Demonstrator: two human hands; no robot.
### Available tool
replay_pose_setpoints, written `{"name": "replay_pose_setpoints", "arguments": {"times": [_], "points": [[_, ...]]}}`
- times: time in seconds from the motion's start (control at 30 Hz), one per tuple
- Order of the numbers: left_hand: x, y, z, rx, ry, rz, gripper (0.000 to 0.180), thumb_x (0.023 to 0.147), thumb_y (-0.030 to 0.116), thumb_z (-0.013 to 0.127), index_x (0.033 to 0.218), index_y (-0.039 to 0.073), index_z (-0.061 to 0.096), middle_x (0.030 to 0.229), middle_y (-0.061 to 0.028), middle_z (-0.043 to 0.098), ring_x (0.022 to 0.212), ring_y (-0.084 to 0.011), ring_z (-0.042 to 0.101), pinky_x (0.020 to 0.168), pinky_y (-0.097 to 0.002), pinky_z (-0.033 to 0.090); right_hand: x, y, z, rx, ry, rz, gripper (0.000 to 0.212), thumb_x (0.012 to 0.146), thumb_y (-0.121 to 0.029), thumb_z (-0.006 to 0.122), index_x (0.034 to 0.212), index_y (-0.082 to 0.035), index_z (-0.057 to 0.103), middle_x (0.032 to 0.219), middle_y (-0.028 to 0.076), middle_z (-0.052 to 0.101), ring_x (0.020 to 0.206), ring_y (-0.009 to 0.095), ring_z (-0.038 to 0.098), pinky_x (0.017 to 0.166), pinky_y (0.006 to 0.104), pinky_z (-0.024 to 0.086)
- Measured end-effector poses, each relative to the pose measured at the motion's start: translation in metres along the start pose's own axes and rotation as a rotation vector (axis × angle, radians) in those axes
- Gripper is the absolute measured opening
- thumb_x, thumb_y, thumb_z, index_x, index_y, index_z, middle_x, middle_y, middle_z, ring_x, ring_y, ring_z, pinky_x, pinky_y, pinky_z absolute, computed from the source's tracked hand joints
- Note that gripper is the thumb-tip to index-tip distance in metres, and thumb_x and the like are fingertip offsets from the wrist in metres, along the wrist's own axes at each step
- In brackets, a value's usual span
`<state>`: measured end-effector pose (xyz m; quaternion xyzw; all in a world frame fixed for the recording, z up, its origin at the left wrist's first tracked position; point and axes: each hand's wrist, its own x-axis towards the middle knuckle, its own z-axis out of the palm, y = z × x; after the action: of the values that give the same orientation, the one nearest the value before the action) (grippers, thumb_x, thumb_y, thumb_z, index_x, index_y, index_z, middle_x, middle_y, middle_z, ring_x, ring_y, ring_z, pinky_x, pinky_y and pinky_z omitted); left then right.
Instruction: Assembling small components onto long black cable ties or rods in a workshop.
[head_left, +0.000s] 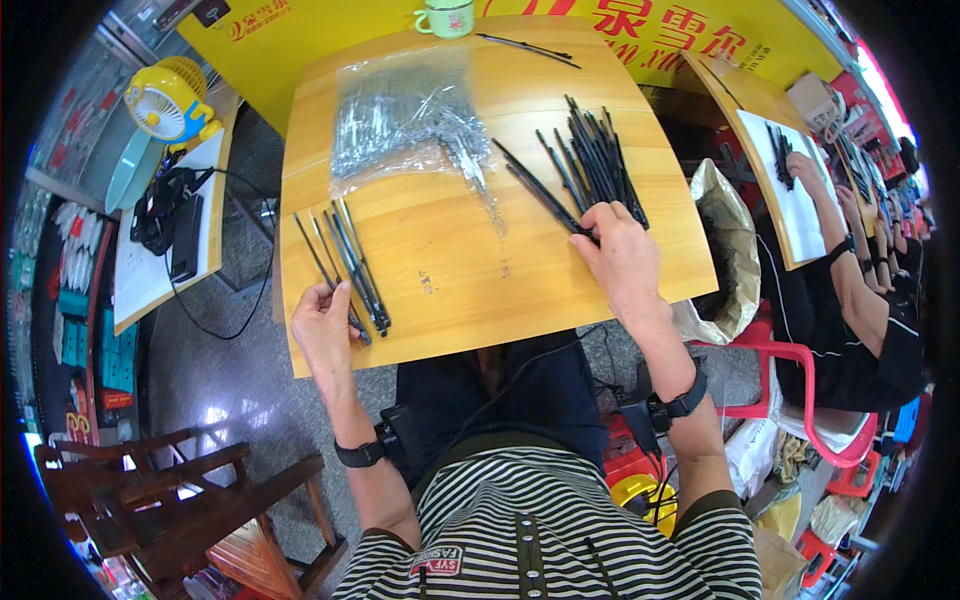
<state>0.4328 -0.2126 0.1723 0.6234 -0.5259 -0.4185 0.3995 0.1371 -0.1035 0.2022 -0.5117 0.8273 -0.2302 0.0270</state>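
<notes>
My left hand (325, 318) is at the front left of the wooden table (440, 310), its thumb and fingers pinched at the near end of a thin black stick. A small group of similar sticks (352, 262) lies just right of it. My right hand (622, 255) is closed around the near ends of a couple of thin black sticks (540, 184) that point to the far left. Right beside it, a thick bundle of black sticks (598, 150) fans out toward the back. Between the hands and farther back lies a clear plastic bag (400, 120) with many small greyish pieces inside.
Two loose sticks (528, 48) and a pale green mug (448, 18) stand at the table's back. A lined bin (735, 250) adjoins the right edge. A side table with a yellow fan (165, 100) is at left. A co-worker's hand (805, 172) holds sticks at right.
</notes>
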Motion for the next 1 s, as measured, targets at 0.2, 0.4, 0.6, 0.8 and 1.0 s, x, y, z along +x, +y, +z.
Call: {"name": "replay_pose_setpoints", "arguments": {"times": [0.2, 0.4, 0.6, 0.8, 1.0], "points": [[-0.006, 0.012, 0.003, 0.217, 0.027, 0.04, 0.035, 0.08, 0.019, 0.067, 0.104, -0.004, 0.054, 0.069, -0.0063, 0.055, 0.05, -0.0081, 0.05, 0.037, -0.0207, 0.036, 0.004, -0.003, 0.005, -0.018, 0.023, -0.035, 0.022, 0.07, -0.016, 0.07, 0.082, -0.005, 0.055, 0.084, 0.011, 0.056, 0.076, 0.03, 0.06, 0.065, 0.0394, 0.048], [-0.016, 0.013, 0.014, 0.469, 0.071, 0.188, 0.049, 0.071, 0.014, 0.073, 0.113, -0.001, 0.05, 0.072, -0.0054, 0.049, 0.065, -0.0152, 0.05, 0.058, -0.0296, 0.043, 0.009, -0.005, 0.007, -0.051, 0.014, 0.001, 0.018, 0.073, -0.017, 0.066, 0.079, -0.004, 0.056, 0.078, 0.013, 0.058, 0.072, 0.031, 0.06, 0.062, 0.0406, 0.046], [-0.012, 0.001, 0.011, 0.475, 0.061, 0.282, 0.052, 0.071, 0.018, 0.073, 0.114, 0.0, 0.05, 0.069, -0.0048, 0.049, 0.057, -0.0146, 0.047, 0.053, -0.0294, 0.041, 0.012, -0.004, 0.011, -0.141, 0.044, -0.103, 0.018, 0.073, -0.015, 0.063, 0.078, 0.0, 0.054, 0.078, 0.015, 0.057, 0.072, 0.032, 0.061, 0.061, 0.0408, 0.05], [-0.025, 0.015, 0.018, 0.5, 0.222, 0.325, 0.04, 0.076, 0.012, 0.068, 0.111, 0.002, 0.053, 0.082, -0.008, 0.047, 0.065, -0.0169, 0.047, 0.06, -0.0301, 0.042, 0.014, 0.002, 0.011, -0.128, 0.068, -0.093, 0.015, 0.074, -0.015, 0.061, 0.077, 0.0, 0.056, 0.076, 0.015, 0.059, 0.071, 0.031, 0.062, 0.062, 0.0405, 0.05], [-0.054, 0.037, 0.052, 0.004, -0.184, 0.349, 0.026, 0.082, 0.009, 0.061, 0.106, 0.001, 0.056, 0.083, -0.0043, 0.051, 0.067, -0.0091, 0.047, 0.058, -0.0225, 0.042, 0.02, 0.02, -0.001, 0.343, -0.017, 0.026, 0.015, 0.077, -0.014, 0.058, 0.081, 0.0, 0.058, 0.073, 0.016, 0.061, 0.066, 0.028, 0.061, 0.061, 0.0366, 0.048]]}}
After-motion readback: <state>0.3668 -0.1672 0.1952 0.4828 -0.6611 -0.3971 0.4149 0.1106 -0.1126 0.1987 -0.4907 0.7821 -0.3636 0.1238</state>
